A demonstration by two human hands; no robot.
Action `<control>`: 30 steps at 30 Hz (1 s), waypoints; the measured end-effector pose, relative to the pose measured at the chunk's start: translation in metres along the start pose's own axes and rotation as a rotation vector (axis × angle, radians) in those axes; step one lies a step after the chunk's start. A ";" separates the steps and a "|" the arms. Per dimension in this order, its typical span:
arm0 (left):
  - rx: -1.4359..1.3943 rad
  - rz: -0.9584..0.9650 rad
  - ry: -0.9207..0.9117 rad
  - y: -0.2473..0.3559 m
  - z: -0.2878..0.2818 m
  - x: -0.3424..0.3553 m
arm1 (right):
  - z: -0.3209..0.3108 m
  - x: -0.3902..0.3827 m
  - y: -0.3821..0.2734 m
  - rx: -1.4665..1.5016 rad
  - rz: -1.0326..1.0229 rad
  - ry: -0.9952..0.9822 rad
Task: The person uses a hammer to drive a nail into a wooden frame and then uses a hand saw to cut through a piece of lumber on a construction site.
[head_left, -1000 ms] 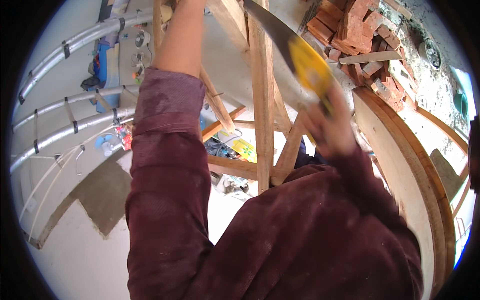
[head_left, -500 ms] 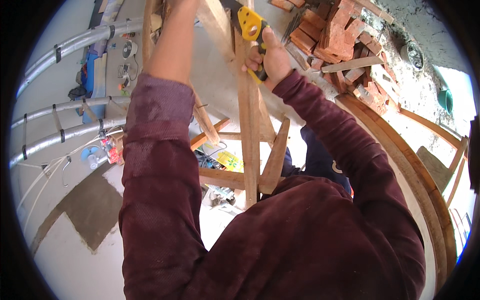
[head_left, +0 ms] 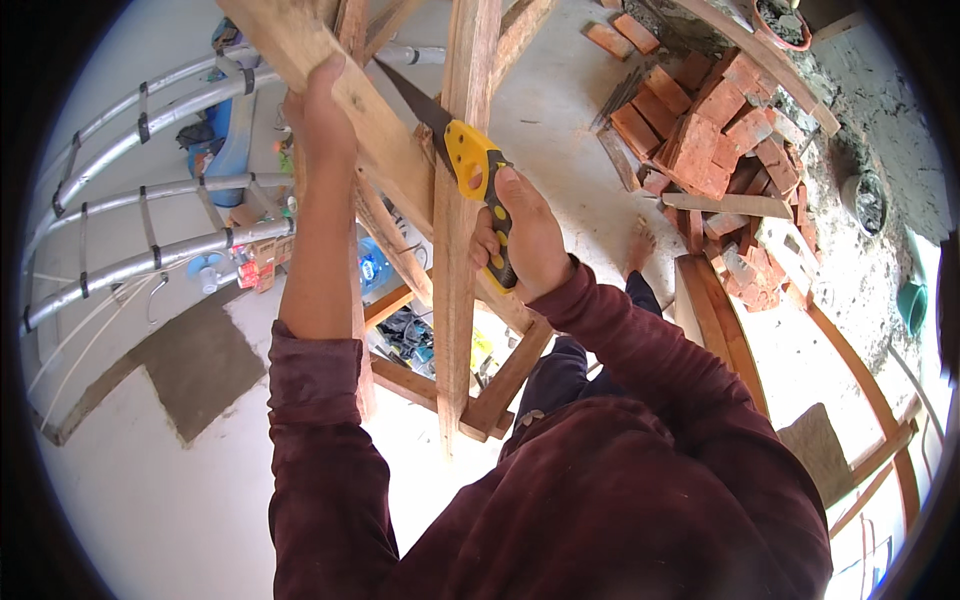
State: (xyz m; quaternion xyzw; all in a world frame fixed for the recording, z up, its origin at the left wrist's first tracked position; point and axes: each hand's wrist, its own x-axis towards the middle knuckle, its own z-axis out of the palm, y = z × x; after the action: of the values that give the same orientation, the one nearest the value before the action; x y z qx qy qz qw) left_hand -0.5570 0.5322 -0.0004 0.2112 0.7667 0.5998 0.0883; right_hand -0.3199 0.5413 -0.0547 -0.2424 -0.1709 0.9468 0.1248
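My right hand (head_left: 530,230) is wrapped round the black and yellow handle of a handsaw (head_left: 468,160). The saw's dark blade points up and left, against or just over a slanting wooden board (head_left: 390,150); exact contact is hard to tell. Further up the same board, my left hand (head_left: 322,120) grips it with the thumb on top and the fingers partly hidden. An upright wooden post (head_left: 465,70) crosses near the board, directly beneath the saw handle.
A pile of red bricks (head_left: 700,140) lies at the far right, with a plank (head_left: 727,205) across it. Aluminium ladders (head_left: 180,195) stand along the left. Wooden struts (head_left: 505,375) join the frame close to my legs. A bucket (head_left: 865,205) is by the right wall.
The view has shifted, so both hands and the saw appear lower. The left hand, cut off at the top before, now shows on the board. The saw stays in my right hand.
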 end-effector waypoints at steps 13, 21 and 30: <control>-0.124 -0.099 0.072 -0.003 0.011 0.011 | 0.001 -0.006 -0.042 0.052 0.114 -0.077; 0.004 0.004 0.009 0.013 0.003 -0.008 | -0.008 -0.196 -0.097 0.163 0.257 0.069; 0.133 -0.015 -0.074 -0.006 0.003 0.004 | 0.025 -0.024 -0.041 -0.050 0.172 0.186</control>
State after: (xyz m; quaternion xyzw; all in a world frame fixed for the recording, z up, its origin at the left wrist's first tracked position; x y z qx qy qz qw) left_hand -0.5603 0.5354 -0.0062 0.2331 0.8027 0.5384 0.1069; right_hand -0.3060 0.5643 -0.0081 -0.3460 -0.1608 0.9228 0.0524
